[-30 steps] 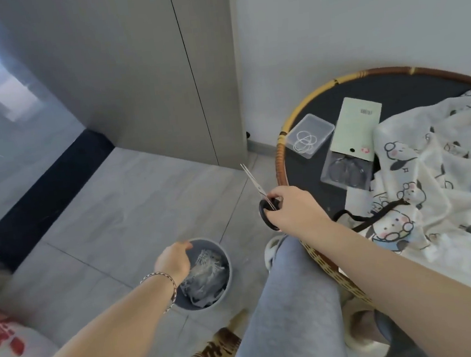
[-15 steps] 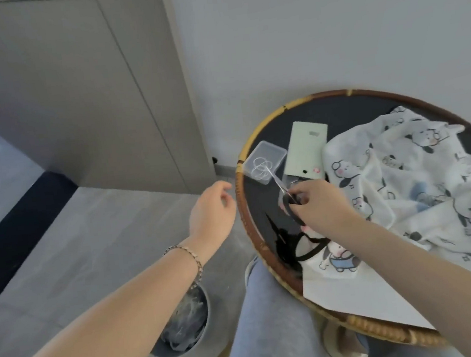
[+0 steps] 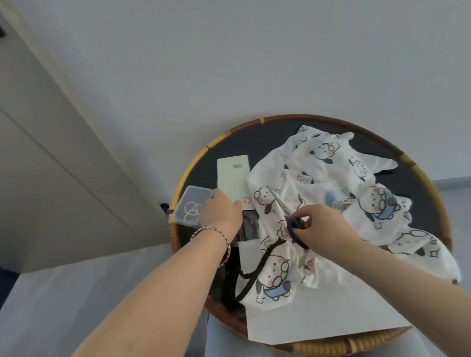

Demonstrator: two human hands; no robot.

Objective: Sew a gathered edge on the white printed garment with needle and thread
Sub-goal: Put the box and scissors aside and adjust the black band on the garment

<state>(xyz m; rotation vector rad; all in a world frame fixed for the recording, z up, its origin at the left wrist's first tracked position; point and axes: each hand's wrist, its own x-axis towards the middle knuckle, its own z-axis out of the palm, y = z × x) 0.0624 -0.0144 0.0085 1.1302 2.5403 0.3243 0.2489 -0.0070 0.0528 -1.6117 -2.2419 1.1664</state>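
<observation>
Left hand (image 3: 223,213): brought back from the bin on the floor a second ago, now set over the worktop (image 3: 420,176) beside the clear box (image 3: 193,209) and card packet (image 3: 233,178); whether its fingers are curled or spread cannot be told. Right hand (image 3: 328,228): fingers closed through the scissors (image 3: 289,219) loops, carried inward over the white printed garment (image 3: 332,194), which lies directly beneath and beyond them. Needle and thread not seen. Judgement: trimming and discarding appear finished; sewing supplies are probably being fetched next.
</observation>
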